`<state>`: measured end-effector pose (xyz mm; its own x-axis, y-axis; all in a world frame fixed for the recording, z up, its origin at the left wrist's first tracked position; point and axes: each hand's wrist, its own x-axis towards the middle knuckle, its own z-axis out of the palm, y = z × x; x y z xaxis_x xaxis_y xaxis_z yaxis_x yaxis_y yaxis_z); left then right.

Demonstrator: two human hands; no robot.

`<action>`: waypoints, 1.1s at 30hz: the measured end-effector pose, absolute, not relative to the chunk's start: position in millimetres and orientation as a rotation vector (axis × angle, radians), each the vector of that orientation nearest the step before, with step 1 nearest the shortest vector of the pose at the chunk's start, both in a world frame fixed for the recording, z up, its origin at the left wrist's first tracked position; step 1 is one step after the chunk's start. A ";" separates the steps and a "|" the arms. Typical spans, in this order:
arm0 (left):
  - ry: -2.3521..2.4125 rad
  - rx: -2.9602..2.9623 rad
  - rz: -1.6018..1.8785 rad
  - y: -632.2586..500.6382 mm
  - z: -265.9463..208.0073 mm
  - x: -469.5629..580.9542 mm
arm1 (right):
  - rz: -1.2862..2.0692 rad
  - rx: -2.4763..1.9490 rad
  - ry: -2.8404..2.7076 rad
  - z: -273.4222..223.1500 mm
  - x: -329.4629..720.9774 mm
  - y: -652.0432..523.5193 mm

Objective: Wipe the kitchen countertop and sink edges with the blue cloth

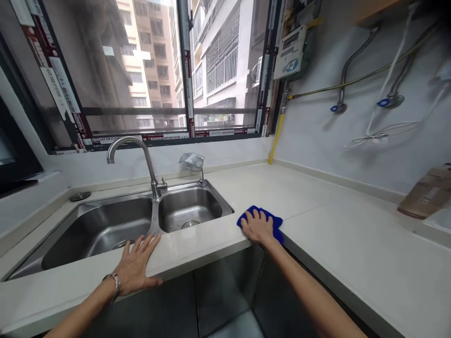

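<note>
My right hand (258, 227) presses a blue cloth (277, 222) onto the white countertop (225, 244), near the inner corner of its front edge. The fingers are bent over the cloth, which sticks out on both sides of the hand. Farther left, my left hand (137, 266) lies on the counter's front edge with fingers spread and nothing in it. A bracelet (115, 285) circles that wrist. Just beyond the left fingertips is a double steel sink (155, 216), its right bowl lying between the two hands. A few water drops show in that bowl.
A steel faucet (141, 148) arches over the sink, beside a dispenser pump wrapped in plastic (193, 161). At the right wall stand a yellow gas pipe (277, 136), hanging cords (382, 134) and a brown package (426, 192). Dark cabinet fronts (169, 305) are below.
</note>
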<state>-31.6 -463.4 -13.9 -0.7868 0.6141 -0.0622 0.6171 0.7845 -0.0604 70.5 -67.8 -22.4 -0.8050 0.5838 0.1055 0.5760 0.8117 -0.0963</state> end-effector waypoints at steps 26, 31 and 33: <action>2.978 1.260 0.509 -388.6 -3.3 -11.1 | -0.031 -0.158 -2.789 -57.5 211.3 9.0; 2.987 1.197 0.353 -310.5 -13.2 9.6 | -0.012 -0.015 -2.917 -74.5 266.5 48.6; 2.985 1.171 0.317 -295.8 -16.7 9.9 | 0.078 0.031 -2.917 -72.8 272.9 52.1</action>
<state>9.9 -295.8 -16.7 -0.7330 0.6643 0.1460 0.6802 0.7170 0.1524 272.9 52.1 -72.8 -0.9749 -0.0154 0.2222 -0.0272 0.9984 -0.0502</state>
